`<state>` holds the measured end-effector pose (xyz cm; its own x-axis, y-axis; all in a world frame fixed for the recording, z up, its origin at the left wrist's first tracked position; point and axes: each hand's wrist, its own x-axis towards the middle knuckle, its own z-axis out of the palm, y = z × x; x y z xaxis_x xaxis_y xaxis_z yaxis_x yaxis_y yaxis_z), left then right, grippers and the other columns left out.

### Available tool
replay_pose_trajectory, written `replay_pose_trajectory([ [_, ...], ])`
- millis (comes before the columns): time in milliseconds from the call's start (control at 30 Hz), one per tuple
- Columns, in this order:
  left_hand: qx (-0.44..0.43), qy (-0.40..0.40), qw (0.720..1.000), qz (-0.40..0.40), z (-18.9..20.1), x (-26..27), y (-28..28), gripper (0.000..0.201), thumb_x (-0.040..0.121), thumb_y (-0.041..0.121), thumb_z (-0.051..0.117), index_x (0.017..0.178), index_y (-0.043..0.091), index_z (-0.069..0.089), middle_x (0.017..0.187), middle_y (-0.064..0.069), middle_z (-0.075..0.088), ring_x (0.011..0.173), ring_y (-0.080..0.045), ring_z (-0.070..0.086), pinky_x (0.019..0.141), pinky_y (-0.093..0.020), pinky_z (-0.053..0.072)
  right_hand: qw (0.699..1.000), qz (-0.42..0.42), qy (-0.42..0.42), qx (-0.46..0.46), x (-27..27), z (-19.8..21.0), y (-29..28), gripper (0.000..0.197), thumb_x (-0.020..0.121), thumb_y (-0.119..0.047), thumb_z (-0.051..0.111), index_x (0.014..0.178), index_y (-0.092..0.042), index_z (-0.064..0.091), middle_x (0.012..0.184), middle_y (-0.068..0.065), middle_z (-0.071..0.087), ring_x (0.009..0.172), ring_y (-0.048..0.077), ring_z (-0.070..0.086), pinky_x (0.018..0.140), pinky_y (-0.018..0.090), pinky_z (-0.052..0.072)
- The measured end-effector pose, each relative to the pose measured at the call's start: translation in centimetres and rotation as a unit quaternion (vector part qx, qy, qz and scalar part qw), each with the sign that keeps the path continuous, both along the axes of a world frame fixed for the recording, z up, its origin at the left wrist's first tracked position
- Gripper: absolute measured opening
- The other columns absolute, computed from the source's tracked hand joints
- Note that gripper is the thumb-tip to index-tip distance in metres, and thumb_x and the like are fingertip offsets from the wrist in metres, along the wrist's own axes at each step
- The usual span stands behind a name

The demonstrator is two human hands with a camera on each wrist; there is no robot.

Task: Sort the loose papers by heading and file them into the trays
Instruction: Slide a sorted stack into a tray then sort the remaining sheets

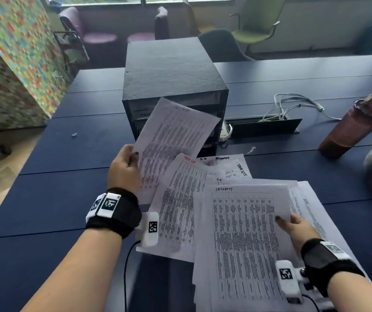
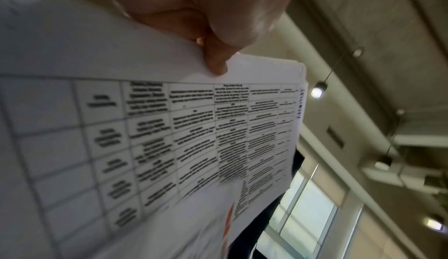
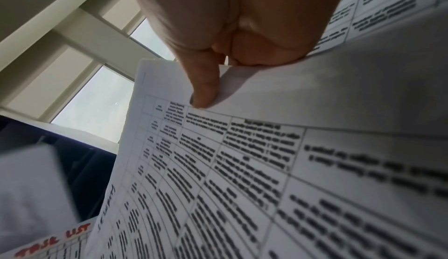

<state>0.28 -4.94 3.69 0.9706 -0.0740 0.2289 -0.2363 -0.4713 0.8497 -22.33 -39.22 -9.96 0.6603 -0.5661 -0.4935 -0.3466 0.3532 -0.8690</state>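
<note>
1. Right now the loose papers (image 1: 205,199) lie fanned over the near middle of the blue table (image 1: 67,176), headings in view: "TASK LIST" in red, "H.R", and "SECURITY" on the nearest sheet.
2. My left hand (image 1: 124,167) pinches one lifted sheet (image 1: 173,136) by its left edge, thumb on top, fingers curled behind; the sheet tilts up in front of the tray unit (image 1: 173,86), which stands toward the table's far side, just beyond the pile.
3. My right hand (image 1: 297,226) grips the near stack (image 1: 245,244) at its right edge, thumb pressed on the top page, so neither hand is free.
4. I judge the step in hand to be reading the lifted sheet's heading and matching it to a tray. That heading is too blurred for me to read, and the tray labels are mostly hidden behind the paper.
5. To do it well, I would keep the sheet flat, lower it clear of the tray fronts so their labels show, then feed it in by its leading short edge, square to the slot.
6. Beware the one-sided pinch: the free corner could droop and catch on a tray lip.
7. Off to the right edge stand a brown tumbler (image 1: 354,127) and loose white cables (image 1: 293,106), well apart from the papers.
</note>
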Motion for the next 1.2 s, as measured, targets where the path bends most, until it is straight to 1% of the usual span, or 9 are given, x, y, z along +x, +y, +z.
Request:
replay_pose_trajectory([
  [167, -0.074, -0.076, 0.994, 0.016, 5.1, 0.7, 1.4, 0.027, 0.095, 0.009, 0.044, 0.081, 0.030, 0.054, 0.067, 0.011, 0.054, 0.055, 0.003, 0.047, 0.054, -0.017, 0.037, 0.997, -0.057, -0.033, -0.032, 0.2, 0.2, 0.2, 0.038, 0.073, -0.013, 0.074, 0.108, -0.009, 0.059, 0.061, -0.011, 0.070, 0.051, 0.003, 0.065, 0.047, 0.016, 0.052],
  [267, -0.098, -0.109, 0.989, 0.020, 6.8, 1.0, 1.9, 0.032, 0.094, 0.008, 0.045, 0.077, 0.033, 0.054, 0.072, 0.016, 0.055, 0.063, 0.006, 0.047, 0.059, -0.012, 0.038, 0.996, -0.076, -0.028, -0.045, 0.5, 0.2, 0.2, 0.013, 0.082, -0.011, 0.067, 0.093, -0.012, 0.061, 0.067, -0.006, 0.071, 0.049, 0.002, 0.064, 0.046, 0.016, 0.052],
  [333, -0.097, -0.120, 0.988, 0.016, 7.5, 0.7, 1.9, 0.024, 0.094, 0.008, 0.045, 0.084, 0.028, 0.055, 0.073, 0.016, 0.055, 0.065, 0.008, 0.048, 0.060, -0.010, 0.037, 0.995, -0.087, -0.018, -0.049, 0.5, -0.3, -0.1, 0.023, 0.079, -0.024, 0.072, 0.094, -0.010, 0.062, 0.063, -0.009, 0.070, 0.049, 0.003, 0.064, 0.047, 0.018, 0.053],
  [533, -0.127, -0.135, 0.983, -0.006, 8.5, -0.6, 0.8, 0.019, 0.092, 0.001, 0.045, 0.086, 0.018, 0.051, 0.072, 0.017, 0.054, 0.061, 0.014, 0.049, 0.058, -0.002, 0.033, 0.993, -0.080, 0.021, -0.089, 0.3, -0.9, -0.2, 0.022, 0.089, -0.005, 0.057, 0.109, -0.013, 0.062, 0.063, -0.013, 0.071, 0.054, 0.005, 0.066, 0.060, 0.025, 0.056],
  [667, -0.126, -0.037, 0.986, -0.099, 5.5, -1.4, -0.4, 0.029, 0.092, -0.002, 0.045, 0.082, 0.022, 0.056, 0.067, 0.019, 0.061, 0.059, 0.009, 0.050, 0.058, -0.008, 0.038, 0.993, -0.090, 0.013, -0.071, 0.6, 0.1, 1.0, 0.023, 0.089, -0.005, 0.057, 0.111, -0.009, 0.061, 0.074, -0.002, 0.071, 0.074, 0.023, 0.065, 0.086, 0.045, 0.052],
  [833, -0.074, 0.157, 0.970, -0.168, -2.1, -3.3, -2.1, 0.025, 0.090, 0.004, 0.048, 0.089, 0.023, 0.065, 0.090, 0.000, 0.069, 0.087, -0.023, 0.063, 0.078, -0.031, 0.050, 0.990, -0.117, -0.083, 0.013, 0.6, 2.9, 3.4, 0.009, 0.086, -0.007, 0.062, 0.095, -0.010, 0.060, 0.064, -0.006, 0.071, 0.060, 0.017, 0.067, 0.054, 0.026, 0.057],
  [933, -0.028, 0.216, 0.960, -0.174, -5.3, -4.6, -2.6, 0.024, 0.092, -0.003, 0.047, 0.095, 0.015, 0.062, 0.086, 0.001, 0.064, 0.086, -0.018, 0.057, 0.069, -0.022, 0.043, 0.986, -0.119, -0.109, 0.028, 0.4, 3.4, 3.9, 0.046, 0.062, -0.029, 0.084, 0.096, -0.009, 0.063, 0.073, -0.001, 0.074, 0.061, 0.015, 0.069, 0.059, 0.031, 0.059],
  [1033, 0.023, 0.245, 0.953, -0.178, -7.1, -5.6, -3.1, 0.026, 0.092, -0.005, 0.043, 0.099, 0.014, 0.058, 0.083, 0.002, 0.061, 0.076, -0.012, 0.056, 0.063, -0.012, 0.041, 0.986, -0.122, -0.112, 0.033, 0.1, 3.5, 3.9, 0.011, 0.088, -0.004, 0.057, 0.098, -0.007, 0.061, 0.071, -0.001, 0.073, 0.060, 0.015, 0.069, 0.061, 0.033, 0.059],
  [1200, 0.033, 0.310, 0.937, -0.161, -9.6, -6.4, -4.3, 0.026, 0.093, 0.000, 0.045, 0.104, 0.020, 0.057, 0.097, -0.001, 0.065, 0.093, -0.020, 0.060, 0.082, -0.023, 0.043, 0.989, -0.094, -0.099, 0.049, 0.2, 4.6, 4.4, 0.009, 0.083, -0.004, 0.058, 0.091, -0.008, 0.062, 0.069, 0.004, 0.072, 0.059, 0.020, 0.068, 0.055, 0.033, 0.059],
])
